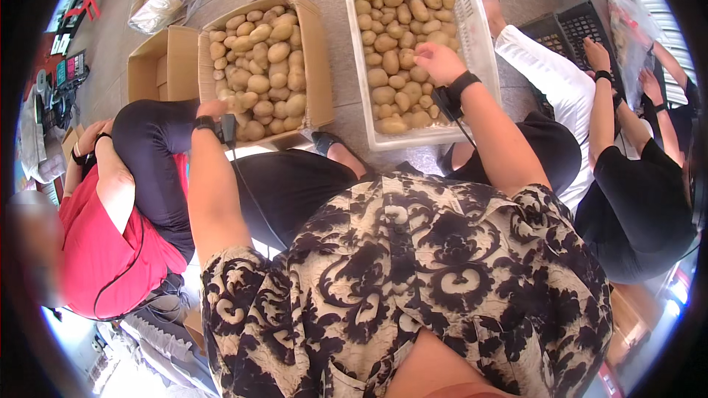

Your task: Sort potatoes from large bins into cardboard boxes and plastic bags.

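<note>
My right hand [441,64] is over the right part of a white plastic crate [485,74] full of potatoes [386,42]. Its fingers are curled close above the potatoes, and whether they pinch one cannot be made out. On the left, my left hand [212,109] is at the near left rim of a cardboard box [316,61] heaped with potatoes [258,84]. The fingertips reach in beside the potatoes and are partly hidden, so a grip cannot be told. Both wrists wear black straps with small cabled devices.
An open cardboard box [150,69] adjoins the filled one. Beyond it lies a plastic bag [166,3] with potatoes. Black plastic crates [589,33] stand at right. A person in red [119,249] sits at left. Other people sit at right, one in white trousers [545,69].
</note>
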Demonstrator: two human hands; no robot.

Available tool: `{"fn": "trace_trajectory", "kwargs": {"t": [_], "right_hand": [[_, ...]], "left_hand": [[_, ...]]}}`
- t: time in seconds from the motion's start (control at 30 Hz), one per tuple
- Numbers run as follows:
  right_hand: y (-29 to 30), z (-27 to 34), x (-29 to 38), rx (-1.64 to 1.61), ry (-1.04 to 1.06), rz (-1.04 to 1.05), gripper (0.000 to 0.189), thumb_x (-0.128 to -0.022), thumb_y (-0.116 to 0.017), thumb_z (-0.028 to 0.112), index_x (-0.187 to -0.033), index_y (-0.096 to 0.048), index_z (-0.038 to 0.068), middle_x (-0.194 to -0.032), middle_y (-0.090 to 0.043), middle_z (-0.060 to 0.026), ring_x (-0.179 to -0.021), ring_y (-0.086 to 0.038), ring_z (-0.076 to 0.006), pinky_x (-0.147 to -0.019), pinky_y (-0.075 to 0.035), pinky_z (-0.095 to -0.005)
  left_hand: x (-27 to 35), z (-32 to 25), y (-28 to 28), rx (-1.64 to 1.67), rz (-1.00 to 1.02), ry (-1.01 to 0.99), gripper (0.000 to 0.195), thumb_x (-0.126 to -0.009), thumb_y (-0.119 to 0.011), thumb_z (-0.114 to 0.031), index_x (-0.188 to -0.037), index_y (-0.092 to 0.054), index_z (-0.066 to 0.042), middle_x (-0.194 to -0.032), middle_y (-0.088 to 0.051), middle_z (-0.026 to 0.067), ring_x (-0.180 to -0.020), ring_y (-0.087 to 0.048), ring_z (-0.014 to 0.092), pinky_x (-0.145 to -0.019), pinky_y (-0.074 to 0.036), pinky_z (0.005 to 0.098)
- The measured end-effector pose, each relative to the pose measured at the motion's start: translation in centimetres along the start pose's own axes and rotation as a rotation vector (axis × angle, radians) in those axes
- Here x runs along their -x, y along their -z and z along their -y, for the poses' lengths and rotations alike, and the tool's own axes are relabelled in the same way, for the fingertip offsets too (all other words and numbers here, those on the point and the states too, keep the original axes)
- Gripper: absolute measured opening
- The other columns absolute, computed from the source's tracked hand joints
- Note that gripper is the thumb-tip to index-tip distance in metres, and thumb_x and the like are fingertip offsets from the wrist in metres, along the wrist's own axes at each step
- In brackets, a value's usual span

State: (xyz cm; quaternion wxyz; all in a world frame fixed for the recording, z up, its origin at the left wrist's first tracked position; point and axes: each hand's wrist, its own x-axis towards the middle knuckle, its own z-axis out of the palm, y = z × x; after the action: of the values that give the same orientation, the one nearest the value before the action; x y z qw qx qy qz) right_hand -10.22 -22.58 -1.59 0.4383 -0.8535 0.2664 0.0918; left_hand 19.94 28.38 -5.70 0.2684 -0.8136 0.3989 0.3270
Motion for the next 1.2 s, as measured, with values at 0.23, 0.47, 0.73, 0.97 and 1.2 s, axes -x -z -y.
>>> {"fn": "trace_trajectory", "kwargs": {"t": [0.23, 0.47, 0.73, 0.97, 1.2], "right_hand": [[0.6, -4.3, -0.8, 0.156, -0.158, -0.106, 0.038, -0.074, -0.061, 0.031, -0.101, -0.060, 0.004, -0.097, -0.062, -0.0168, -0.094, -0.058, -0.0300, -0.084, -0.045, -0.0360], [0.6, -5.4, 0.9, 0.292, -0.335, -0.084, 0.044, -0.073, -0.060, 0.029, -0.108, -0.057, 0.003, -0.106, -0.059, -0.0193, -0.101, -0.056, -0.0302, -0.087, -0.043, -0.0359], [-0.7, -6.4, 0.3, 0.336, -0.317, -0.033, 0.041, -0.077, -0.051, 0.021, -0.113, -0.052, 0.003, -0.112, -0.055, -0.0200, -0.103, -0.054, -0.0320, -0.090, -0.042, -0.0375], [-2.1, -8.6, -1.0, 0.419, -0.274, 0.059, 0.040, -0.077, -0.049, 0.019, -0.114, -0.051, 0.004, -0.111, -0.054, -0.0230, -0.103, -0.053, -0.0333, -0.089, -0.042, -0.0387], [-2.1, -8.5, 0.4, 0.463, -0.392, 0.046, 0.034, -0.084, -0.041, 0.014, -0.116, -0.048, 0.005, -0.126, -0.034, -0.0216, -0.111, -0.046, -0.0388, -0.093, -0.041, -0.0415]], "left_hand": [[0.4, -0.8, 2.0, 0.430, 0.071, 0.433, 0.025, -0.076, -0.056, -0.015, -0.101, -0.060, -0.012, -0.101, -0.061, 0.0132, -0.091, -0.059, 0.031, -0.074, -0.048, 0.0409], [1.9, -6.0, 8.3, 1.877, -0.261, 0.540, 0.039, -0.085, -0.053, -0.025, -0.114, -0.047, 0.000, -0.112, -0.052, 0.0131, -0.086, -0.059, 0.024, -0.073, -0.049, 0.0307], [4.8, -17.0, 16.4, 2.339, -0.057, 0.046, 0.036, -0.087, -0.055, -0.023, -0.118, -0.047, -0.006, -0.117, -0.050, 0.0105, -0.098, -0.053, 0.023, -0.084, -0.047, 0.0350], [5.2, -24.7, 18.0, 2.378, 0.340, -0.164, 0.035, -0.089, -0.052, -0.021, -0.118, -0.045, -0.004, -0.114, -0.053, 0.0130, -0.103, -0.054, 0.026, -0.084, -0.048, 0.0363], [4.6, -25.0, 18.3, 2.374, 0.316, -0.091, 0.033, -0.089, -0.052, -0.021, -0.116, -0.046, -0.004, -0.114, -0.053, 0.0131, -0.102, -0.054, 0.025, -0.083, -0.049, 0.0361]]}}
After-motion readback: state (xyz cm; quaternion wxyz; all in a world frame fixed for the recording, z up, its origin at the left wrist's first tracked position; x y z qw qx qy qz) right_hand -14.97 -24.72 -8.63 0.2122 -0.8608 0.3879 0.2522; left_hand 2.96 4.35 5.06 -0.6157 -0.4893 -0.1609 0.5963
